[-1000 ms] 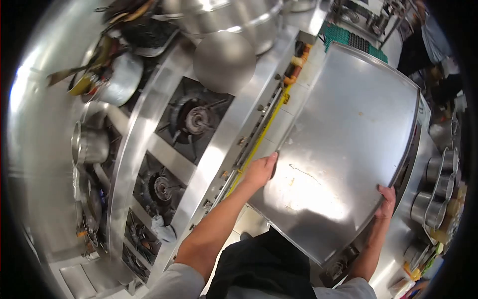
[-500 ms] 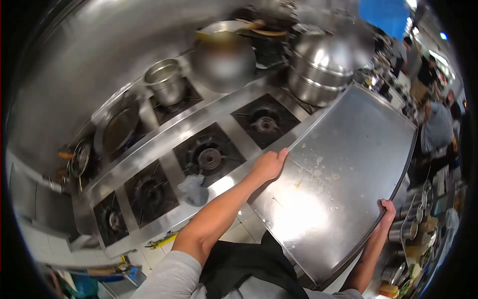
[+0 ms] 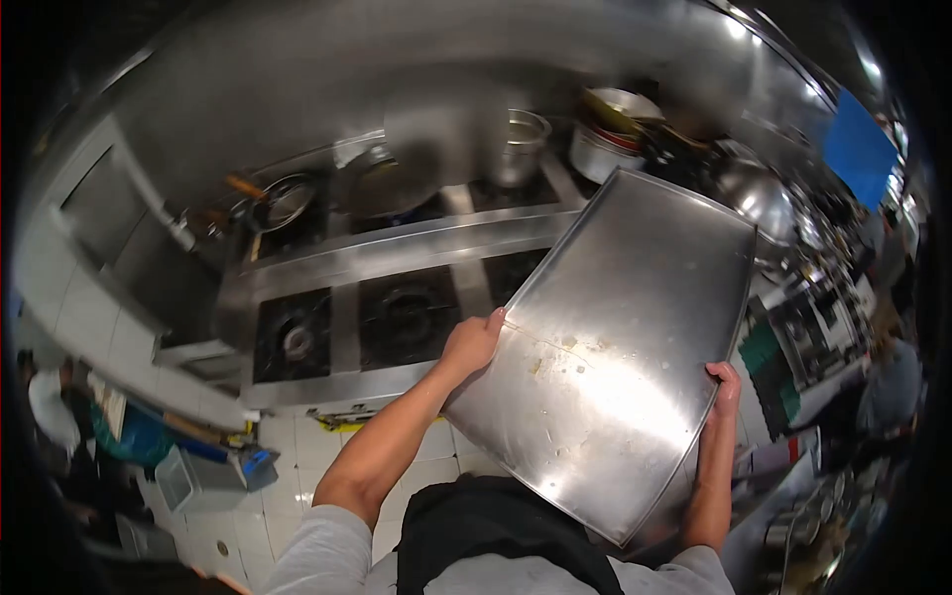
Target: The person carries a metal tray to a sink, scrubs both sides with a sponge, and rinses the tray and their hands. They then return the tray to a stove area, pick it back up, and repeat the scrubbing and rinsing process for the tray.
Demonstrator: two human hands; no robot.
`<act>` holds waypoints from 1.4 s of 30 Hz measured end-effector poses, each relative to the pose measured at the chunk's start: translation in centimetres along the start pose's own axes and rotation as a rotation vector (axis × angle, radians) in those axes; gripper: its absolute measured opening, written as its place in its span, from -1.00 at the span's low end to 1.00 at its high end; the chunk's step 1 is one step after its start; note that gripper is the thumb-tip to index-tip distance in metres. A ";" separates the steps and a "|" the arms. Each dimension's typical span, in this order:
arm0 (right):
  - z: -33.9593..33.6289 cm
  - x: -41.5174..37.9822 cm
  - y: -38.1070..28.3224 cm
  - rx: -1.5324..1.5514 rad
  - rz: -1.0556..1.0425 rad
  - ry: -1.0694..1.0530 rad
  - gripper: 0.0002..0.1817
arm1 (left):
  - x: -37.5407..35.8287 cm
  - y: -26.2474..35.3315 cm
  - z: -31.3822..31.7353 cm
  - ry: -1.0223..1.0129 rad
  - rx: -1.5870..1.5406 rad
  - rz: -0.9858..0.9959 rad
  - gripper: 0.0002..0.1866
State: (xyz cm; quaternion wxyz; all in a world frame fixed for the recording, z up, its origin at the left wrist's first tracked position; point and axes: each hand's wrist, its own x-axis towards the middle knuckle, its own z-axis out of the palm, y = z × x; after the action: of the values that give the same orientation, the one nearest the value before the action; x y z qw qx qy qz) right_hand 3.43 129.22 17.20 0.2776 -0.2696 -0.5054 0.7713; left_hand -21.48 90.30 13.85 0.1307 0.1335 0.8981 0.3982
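A large rectangular metal tray (image 3: 635, 288) with a raised rim is held tilted in front of my body. Small wet spots and bits of food residue lie on its surface. My left hand (image 3: 474, 344) grips the left edge, thumb over the rim and fingers hidden underneath. On the opposite edge, my right hand (image 3: 726, 387) is closed round the rim, fingertips curled over the top. Behind the tray stands a gas stove (image 3: 342, 372), its right-hand burners partly covered by the tray.
On the stove's back row are a small pan (image 3: 288, 201), a wide wok (image 3: 395, 188) and a tall steel pot (image 3: 522, 149). A domed metal lid (image 3: 759, 198) sits at the right. Grey bins (image 3: 203, 481) stand on the tiled floor (image 3: 307, 456) at lower left. A person (image 3: 888, 387) is at far right.
My view has swung left, so the stove shows further right and the floor bins have come into view. Both hands keep their hold on the tray, which has moved left in the picture.
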 end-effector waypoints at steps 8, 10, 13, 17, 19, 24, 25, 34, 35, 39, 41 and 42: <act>17.0 3.4 3.3 -0.022 0.061 -0.406 -0.91 | -9.7 -8.6 -9.2 0.403 -0.046 -0.274 -0.21; 21.4 3.5 4.4 -0.008 0.083 -0.542 -0.91 | -12.4 -10.8 -11.7 0.483 -0.040 -0.347 -0.20; 29.2 -0.5 4.9 0.038 0.189 -0.692 -0.91 | -17.6 -12.4 -15.2 0.656 -0.057 -0.446 -0.16; 37.1 -3.8 8.3 0.044 0.282 -0.868 -0.88 | -24.6 -15.6 -19.5 0.724 -0.103 -0.598 -0.13; 41.5 -5.2 11.0 0.004 0.289 -0.950 -0.89 | -28.2 -19.9 -21.6 0.748 -0.248 -0.643 -0.17; 51.9 -16.6 12.5 0.025 0.463 -1.120 -0.91 | -42.2 -24.0 -31.1 0.468 -1.243 -0.099 -0.04; 53.6 -18.9 13.7 0.034 0.514 -1.126 -0.91 | -45.4 -23.6 -31.8 0.612 -1.329 -0.039 -0.03; 69.7 -38.9 21.9 0.095 0.624 -1.199 -0.93 | -56.4 -29.7 -33.2 0.895 -1.427 0.607 -0.04; 71.1 -40.1 23.4 0.146 0.677 -1.266 -0.92 | -55.6 -28.9 -33.6 1.143 -1.396 0.448 -0.07; 75.4 -44.2 27.2 0.210 0.870 -1.406 -0.91 | -55.2 -27.4 -36.1 1.696 -1.201 -0.003 -0.48; 77.0 -45.9 28.0 0.227 0.917 -1.469 -0.92 | -55.9 -28.5 -37.6 1.781 -1.099 0.010 -0.56; 77.8 -46.8 28.5 0.218 0.947 -1.462 -0.91 | -56.5 -28.8 -38.6 1.771 -1.072 0.079 -0.56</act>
State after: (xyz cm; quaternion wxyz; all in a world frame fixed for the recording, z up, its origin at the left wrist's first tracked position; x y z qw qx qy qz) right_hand -22.43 37.84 23.77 -0.4408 0.1389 -0.3152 0.8289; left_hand 13.96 26.02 24.57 -0.5474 -0.2537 0.3722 0.7053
